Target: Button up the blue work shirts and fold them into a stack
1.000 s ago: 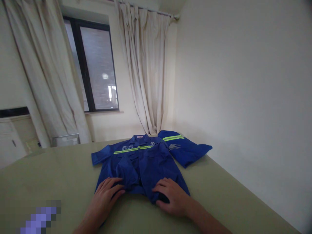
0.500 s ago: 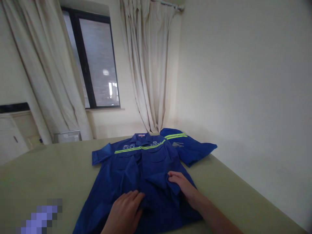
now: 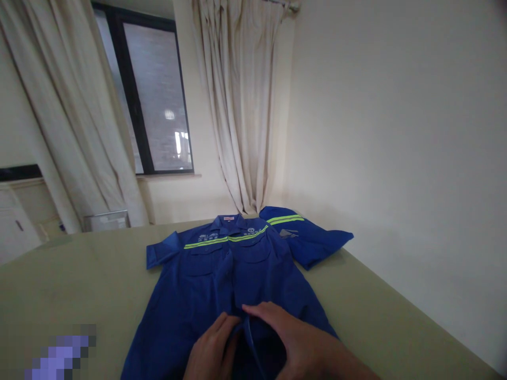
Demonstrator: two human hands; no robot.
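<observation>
A blue short-sleeved work shirt (image 3: 261, 282) lies face up on the table, its collar pointing away from me. A yellow-green reflective stripe crosses its chest, with pale printing above. At the lower front opening, my left hand (image 3: 216, 345) is closed on one front edge of the shirt. Close beside it on the right, my right hand (image 3: 289, 340) grips the other front edge, thumb and fingers bent around the raised cloth. The exact pinch points are partly hidden by the fingers and folds.
Another blue garment (image 3: 312, 243) with the same stripe lies folded behind the shirt, near the wall (image 3: 396, 158). The greenish table (image 3: 87, 285) extends left. A pixelated purple patch (image 3: 59, 356) covers something at lower left. Curtains (image 3: 241, 105) and a window (image 3: 158, 95) are behind.
My right hand has moved left and toward me, bringing its front edge beside my left hand. The shirt's front panels now lie flatter and closer together.
</observation>
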